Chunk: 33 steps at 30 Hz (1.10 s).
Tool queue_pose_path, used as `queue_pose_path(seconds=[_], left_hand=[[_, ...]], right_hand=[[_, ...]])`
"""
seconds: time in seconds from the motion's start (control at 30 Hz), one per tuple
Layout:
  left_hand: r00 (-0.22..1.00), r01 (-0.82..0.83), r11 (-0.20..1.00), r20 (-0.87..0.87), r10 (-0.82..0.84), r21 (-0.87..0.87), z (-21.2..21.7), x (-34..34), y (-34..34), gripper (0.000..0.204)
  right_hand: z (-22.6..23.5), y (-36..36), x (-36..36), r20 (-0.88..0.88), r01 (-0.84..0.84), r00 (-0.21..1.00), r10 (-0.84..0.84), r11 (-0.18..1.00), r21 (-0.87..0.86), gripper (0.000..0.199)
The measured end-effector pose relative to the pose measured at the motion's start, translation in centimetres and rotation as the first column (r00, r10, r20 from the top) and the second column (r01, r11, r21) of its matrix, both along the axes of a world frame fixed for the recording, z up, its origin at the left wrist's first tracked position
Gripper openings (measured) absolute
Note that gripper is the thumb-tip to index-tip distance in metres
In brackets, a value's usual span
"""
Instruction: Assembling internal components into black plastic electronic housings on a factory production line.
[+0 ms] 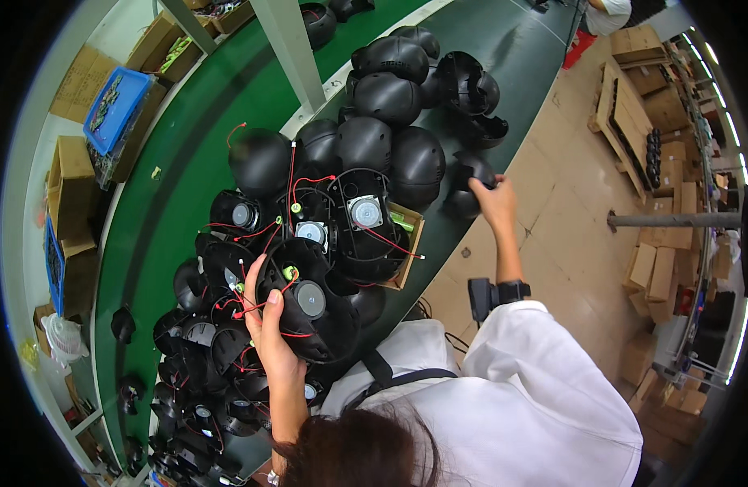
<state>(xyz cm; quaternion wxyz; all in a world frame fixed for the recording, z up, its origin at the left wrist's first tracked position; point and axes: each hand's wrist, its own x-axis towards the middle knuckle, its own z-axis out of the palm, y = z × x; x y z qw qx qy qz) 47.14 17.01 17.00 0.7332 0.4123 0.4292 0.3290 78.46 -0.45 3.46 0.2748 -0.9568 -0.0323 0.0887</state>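
My left hand (pixel 275 329) is closed round the rim of a black dome-shaped plastic housing (pixel 335 334). Inside it are a round grey speaker (pixel 310 299), a small green-ringed part and red wires. Out to the right, my right hand (pixel 495 201) grips a black curved shell (pixel 465 191) by its edge, thumb on top. Part of that shell looks smeared by motion. Just beyond the left hand lie more opened housings, one with a square-framed speaker (pixel 364 213). Black domes (pixel 418 166) crowd together between the two hands.
A green conveyor belt (pixel 187 162) curves along the left, beside a dark worktop (pixel 512 49). A grey metal post (pixel 286 53) rises between them. Piled housings (pixel 203 390) fill the near left. A cardboard box (pixel 412 252) sits under some housings. Cartons and a wooden pallet (pixel 617 130) stand at right.
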Motion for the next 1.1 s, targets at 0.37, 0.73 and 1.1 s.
queue_pose_path(seconds=[0.37,0.73,1.1], left_hand=[[0.988,0.141,0.888,-0.126,-0.094,0.439,1.8,1.6,0.2,0.045],[0.973,0.085,0.783,-0.220,0.068,0.616,3.4,-1.5,-0.2,0.044],[0.955,0.166,0.670,-0.287,0.074,0.724,4.0,-1.3,-1.1,0.044]], right_hand=[[12.9,3.4,-13.8,-0.276,0.028,0.538,0.796,0.310,0.950,0.093],[14.3,8.0,-18.2,-0.285,0.065,0.429,0.857,0.286,0.956,0.081],[14.4,7.3,-17.5,-0.160,-0.091,0.489,0.858,0.233,0.968,0.086]])
